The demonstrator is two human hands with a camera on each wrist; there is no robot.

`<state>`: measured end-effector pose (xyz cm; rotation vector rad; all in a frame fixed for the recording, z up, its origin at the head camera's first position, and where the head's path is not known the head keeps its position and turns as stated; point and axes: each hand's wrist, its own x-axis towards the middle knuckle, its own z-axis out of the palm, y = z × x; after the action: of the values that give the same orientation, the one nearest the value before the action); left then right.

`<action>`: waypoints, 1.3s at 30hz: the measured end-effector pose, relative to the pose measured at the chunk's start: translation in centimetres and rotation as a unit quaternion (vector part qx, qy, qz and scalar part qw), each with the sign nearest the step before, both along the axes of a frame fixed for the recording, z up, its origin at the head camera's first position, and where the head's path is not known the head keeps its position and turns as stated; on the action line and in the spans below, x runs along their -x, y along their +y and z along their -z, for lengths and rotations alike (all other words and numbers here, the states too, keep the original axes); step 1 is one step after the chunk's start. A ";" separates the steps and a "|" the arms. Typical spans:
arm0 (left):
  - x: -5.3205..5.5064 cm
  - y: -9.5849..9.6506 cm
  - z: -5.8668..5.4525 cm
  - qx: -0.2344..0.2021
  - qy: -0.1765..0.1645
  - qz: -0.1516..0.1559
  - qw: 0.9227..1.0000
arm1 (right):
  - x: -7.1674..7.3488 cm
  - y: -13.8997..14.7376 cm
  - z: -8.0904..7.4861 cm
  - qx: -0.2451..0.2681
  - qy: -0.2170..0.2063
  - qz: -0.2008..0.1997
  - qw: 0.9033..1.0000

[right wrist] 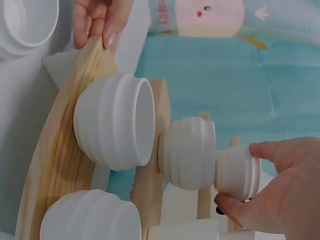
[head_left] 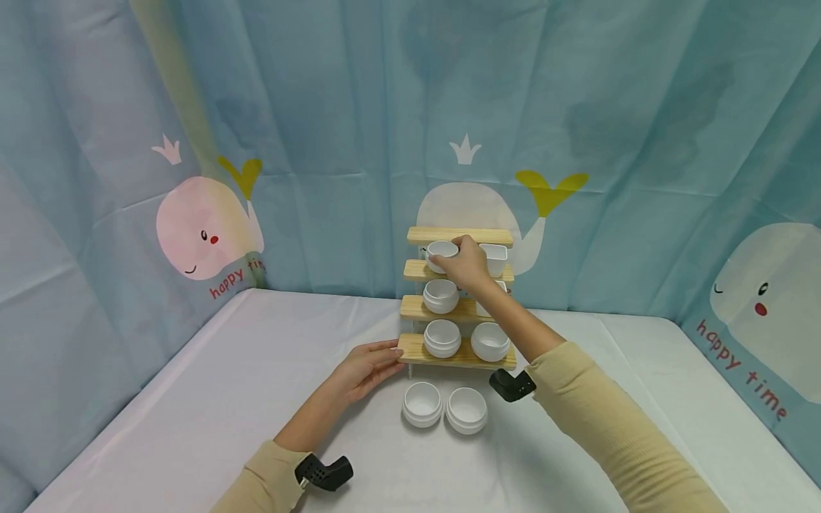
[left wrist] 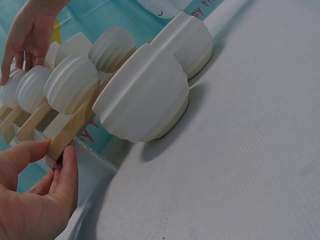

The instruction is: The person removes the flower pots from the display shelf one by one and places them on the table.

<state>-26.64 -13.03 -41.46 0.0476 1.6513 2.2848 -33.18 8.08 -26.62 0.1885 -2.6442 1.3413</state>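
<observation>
A stepped rack of wooden planks (head_left: 417, 234) stands on the cloth-covered table. My left hand (head_left: 364, 369) pinches the left end of its lowest plank (left wrist: 64, 142) between thumb and fingers. On the plank second from the top, my right hand (head_left: 468, 267) holds a white round ribbed pot (right wrist: 238, 172), thumb and fingers on opposite sides of its rim. Below it in the same column are a round pot (head_left: 440, 298) and another round pot (head_left: 442, 339). To the right of the held pot stands a white square pot (head_left: 494, 259).
At the lowest plank's right sits another round pot (head_left: 490, 343); a partly hidden white pot (head_left: 482, 309) is above it. Two more round pots, a left one (head_left: 422, 406) and a right one (head_left: 467, 412), stand on the table before the rack. A blue curtain (head_left: 333, 214) hangs behind.
</observation>
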 end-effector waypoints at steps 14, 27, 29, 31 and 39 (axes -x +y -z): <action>0.2 0.0 0.3 -0.003 0.001 0.000 1.000 | -0.5 0.2 -0.3 0.019 0.003 -0.013 1.000; 0.2 -0.1 0.4 0.003 0.005 -0.001 1.000 | -1.4 0.4 -0.2 0.021 0.013 -0.030 0.999; 0.2 -0.1 0.4 0.003 0.005 -0.001 1.000 | -1.5 0.4 0.0 0.023 0.019 -0.034 0.999; 0.2 -0.1 0.5 0.002 0.004 -0.002 1.000 | -1.6 0.5 0.1 0.024 0.024 -0.038 0.999; 0.2 -0.1 0.4 0.000 0.003 -0.003 1.000 | -2.1 0.8 0.5 0.036 0.030 -0.058 0.997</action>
<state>-26.81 -13.14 -41.86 0.0499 1.6560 2.2913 -31.12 8.88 -27.12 0.3725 -2.5674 1.4398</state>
